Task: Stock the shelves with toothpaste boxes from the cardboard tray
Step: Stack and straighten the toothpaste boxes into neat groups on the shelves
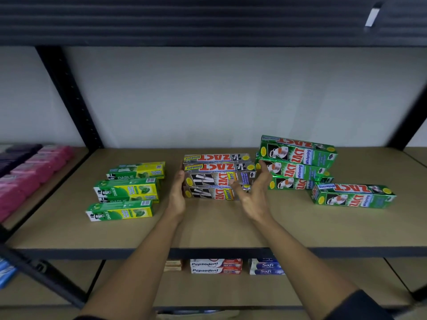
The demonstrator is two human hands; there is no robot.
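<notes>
A stack of silver Zact Smokers toothpaste boxes (pixel 218 177) lies in the middle of the brown shelf board (pixel 208 227). My left hand (pixel 176 192) presses flat against the stack's left end. At the stack's right end, my right hand (pixel 253 192) has its fingers spread, thumb near the front box. Green Zact Whitening boxes (pixel 298 161) are piled loosely to the right, one (pixel 353 196) lying apart. Green-yellow Darlie boxes (pixel 126 192) sit to the left. The cardboard tray is out of view.
Pink and dark packs (pixel 34 172) fill the neighbouring shelf at left. Black uprights (pixel 69 95) frame the bay. On the lower shelf stand Pepsodent boxes (pixel 216 266) and Safi boxes (pixel 266 267). Bare board lies in front of the stacks.
</notes>
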